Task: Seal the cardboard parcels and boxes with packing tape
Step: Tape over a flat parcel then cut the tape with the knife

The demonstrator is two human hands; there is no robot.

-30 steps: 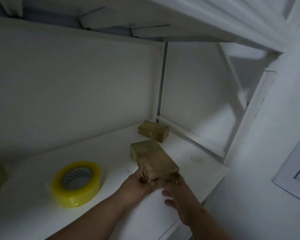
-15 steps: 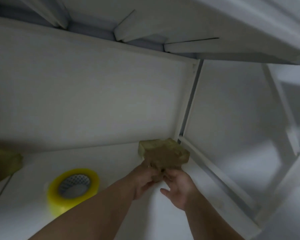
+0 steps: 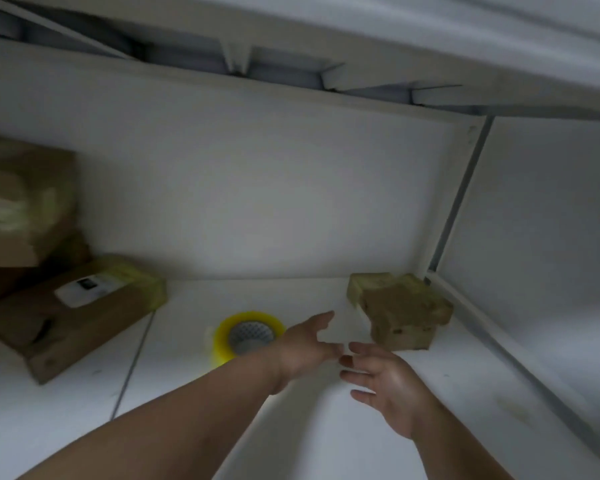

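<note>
Both hands hover empty over the white shelf (image 3: 326, 445), left hand (image 3: 305, 348) and right hand (image 3: 385, 379) close together with fingers spread loose, gripping nothing. The two small taped parcels (image 3: 400, 311) sit stacked in the far right corner, just beyond the fingertips. The yellow packing tape roll (image 3: 248, 332) lies flat behind the left wrist, and larger cardboard boxes (image 3: 70, 313), blurred, seemingly piled, sit far left.

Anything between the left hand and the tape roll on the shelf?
Nothing visible. The left hand hangs open just right of the yellow tape roll, its wrist crossing the roll's near edge in this view; only bare white shelf lies around it.
</note>
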